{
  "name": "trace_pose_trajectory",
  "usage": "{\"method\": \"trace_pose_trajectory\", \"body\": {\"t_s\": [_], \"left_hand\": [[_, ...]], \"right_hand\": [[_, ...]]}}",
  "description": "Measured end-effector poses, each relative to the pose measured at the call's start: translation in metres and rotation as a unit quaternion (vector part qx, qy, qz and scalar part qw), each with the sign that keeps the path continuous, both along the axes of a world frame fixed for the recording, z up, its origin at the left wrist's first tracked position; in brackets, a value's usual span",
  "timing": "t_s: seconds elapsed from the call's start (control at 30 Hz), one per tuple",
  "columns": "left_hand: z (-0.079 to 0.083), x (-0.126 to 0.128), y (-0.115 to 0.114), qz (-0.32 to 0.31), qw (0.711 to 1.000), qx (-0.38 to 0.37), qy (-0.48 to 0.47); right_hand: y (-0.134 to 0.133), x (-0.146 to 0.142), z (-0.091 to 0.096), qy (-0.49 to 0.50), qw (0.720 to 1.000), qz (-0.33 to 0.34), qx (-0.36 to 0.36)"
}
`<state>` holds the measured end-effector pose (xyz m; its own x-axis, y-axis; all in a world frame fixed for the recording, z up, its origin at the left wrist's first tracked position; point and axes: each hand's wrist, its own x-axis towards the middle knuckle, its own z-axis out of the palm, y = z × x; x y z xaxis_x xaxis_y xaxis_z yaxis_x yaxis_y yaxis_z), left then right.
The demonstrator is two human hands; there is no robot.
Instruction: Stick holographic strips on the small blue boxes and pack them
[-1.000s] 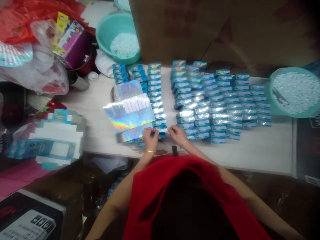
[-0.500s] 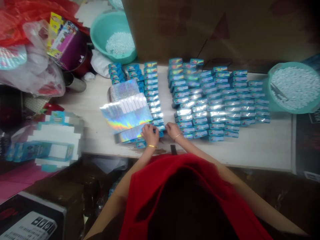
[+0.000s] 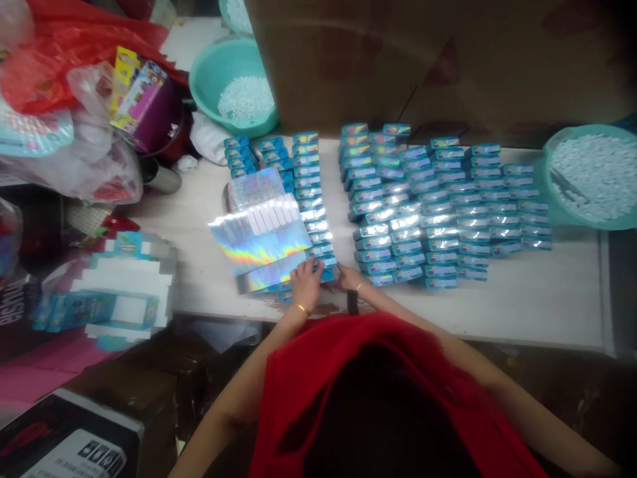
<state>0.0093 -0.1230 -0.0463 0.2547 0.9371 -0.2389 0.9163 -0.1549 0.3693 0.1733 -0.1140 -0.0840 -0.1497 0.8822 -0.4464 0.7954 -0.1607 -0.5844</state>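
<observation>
My left hand (image 3: 306, 285) is at the right end of a shiny rainbow sheet (image 3: 263, 229), its fingers curled down over a small blue box (image 3: 327, 274). Just right of that box is my right hand (image 3: 350, 277), fingers bent and pressed together; anything between them is too small and blurred to name. White strips show across the upper part of the sheet. Under and behind it stand rows of small blue boxes (image 3: 305, 169), many with a shiny label on the upward side. A larger block of the same boxes (image 3: 418, 212) stands to the right.
Teal basins of small white pieces stand at the back left (image 3: 231, 86) and far right (image 3: 592, 176), the latter with tweezers (image 3: 567, 186). A big cardboard box (image 3: 423, 66) walls the back. Left are plastic bags (image 3: 89, 159) and a flattened carton (image 3: 129, 272).
The whole view has shifted slightly, so things appear a little lower and to the right. My hands stay close together at the front boxes; the blue box between them now shows more.
</observation>
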Motion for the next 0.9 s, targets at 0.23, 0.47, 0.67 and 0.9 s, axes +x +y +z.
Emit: {"method": "trace_pose_trajectory", "body": {"t_s": [0.23,0.47,0.67,0.9], "left_hand": [[0.021,-0.106,0.103,0.122,0.973,0.171,-0.093],[0.001,-0.184,0.179,0.092,0.989,0.079,0.079],[-0.016,-0.190,0.170,0.034,0.990,0.095,0.103],[-0.006,-0.181,0.131,0.035,0.988,0.145,0.029]], "right_hand": [[0.060,-0.057,0.061,-0.002,0.979,0.089,0.183],[0.121,-0.155,0.037,-0.065,0.957,0.247,0.138],[0.126,-0.161,0.018,-0.091,0.952,0.248,0.154],[0.127,-0.159,0.019,-0.080,0.949,0.254,0.168]]}}
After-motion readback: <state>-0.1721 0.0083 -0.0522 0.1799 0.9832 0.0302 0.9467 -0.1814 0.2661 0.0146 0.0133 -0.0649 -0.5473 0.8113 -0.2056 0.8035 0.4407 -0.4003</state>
